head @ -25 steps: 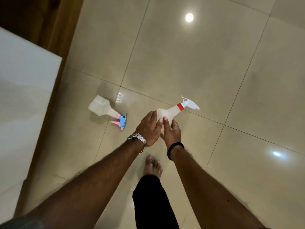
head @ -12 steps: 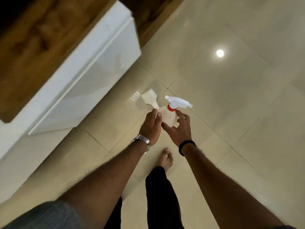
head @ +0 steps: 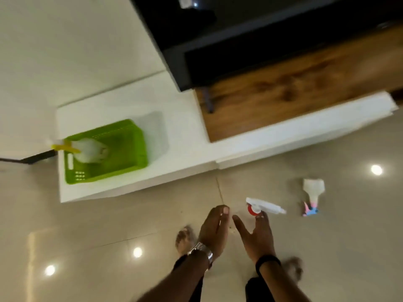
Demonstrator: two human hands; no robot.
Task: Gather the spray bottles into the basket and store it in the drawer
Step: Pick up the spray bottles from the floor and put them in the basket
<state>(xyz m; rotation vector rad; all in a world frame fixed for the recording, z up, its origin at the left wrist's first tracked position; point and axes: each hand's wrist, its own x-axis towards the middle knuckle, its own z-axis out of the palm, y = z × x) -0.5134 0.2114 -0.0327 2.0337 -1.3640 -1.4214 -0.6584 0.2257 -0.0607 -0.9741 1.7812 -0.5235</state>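
My right hand [head: 257,235] is shut on a white spray bottle with a red collar [head: 262,207]; only its trigger head shows above my fingers. My left hand [head: 214,229] hovers just left of it, fingers loosely curved and holding nothing that I can see. A second white bottle with a blue and pink trigger [head: 313,191] lies on the floor to the right. The green basket [head: 113,172] stands on a low white cabinet at the left. A bottle with a yellow trigger [head: 88,150] lies in the basket, its head over the rim.
The low white cabinet [head: 181,136] runs along the wall, with a wooden top [head: 294,92] and a dark screen [head: 239,33] further right. Glossy floor tiles [head: 109,225] lie between me and the cabinet. My bare feet are under my arms.
The view has swung round to the cabinet, so the green basket has come into sight. The red-collared bottle stays in my right hand; my left hand has come off it.
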